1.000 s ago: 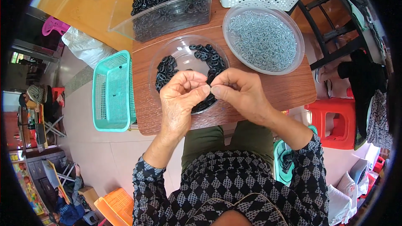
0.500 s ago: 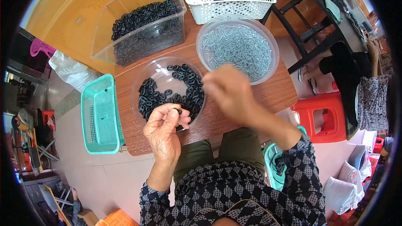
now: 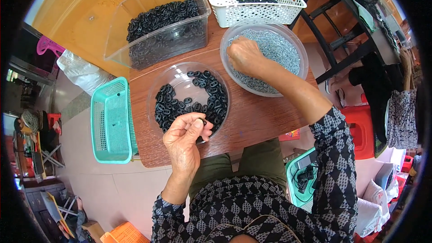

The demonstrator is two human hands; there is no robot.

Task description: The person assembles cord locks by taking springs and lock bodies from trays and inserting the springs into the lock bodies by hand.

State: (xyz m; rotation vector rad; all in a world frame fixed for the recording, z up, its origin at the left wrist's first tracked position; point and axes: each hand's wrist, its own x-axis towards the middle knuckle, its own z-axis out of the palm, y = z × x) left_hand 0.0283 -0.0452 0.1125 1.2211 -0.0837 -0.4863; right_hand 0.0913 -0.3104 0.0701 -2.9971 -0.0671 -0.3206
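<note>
Pinched between the thumb and fingers of my left hand (image 3: 183,141) is a small black plastic piece (image 3: 204,122), mostly covered by the fingertips. That hand hovers over the near edge of a round clear bowl (image 3: 152,91) of black oval two-holed pieces (image 3: 167,108). My right hand (image 3: 245,55) reaches into the left side of a round translucent basin (image 3: 302,58) full of small silvery screw-like pins (image 3: 281,47). Its fingers curl downward among the pins; the fingertips are hidden, so what they grip does not show.
On the brown wooden table (image 3: 265,114) behind the bowls stand a large clear bin (image 3: 171,40) of black pieces and a white perforated basket (image 3: 256,15). A green basket (image 3: 110,121) sits left of the table. To the right are a red stool (image 3: 360,132) and another person's legs.
My right hand has moved away from near my left hand, up into the basin of pins. My left hand keeps its pinch on the black piece. The whole view has shifted slightly.
</note>
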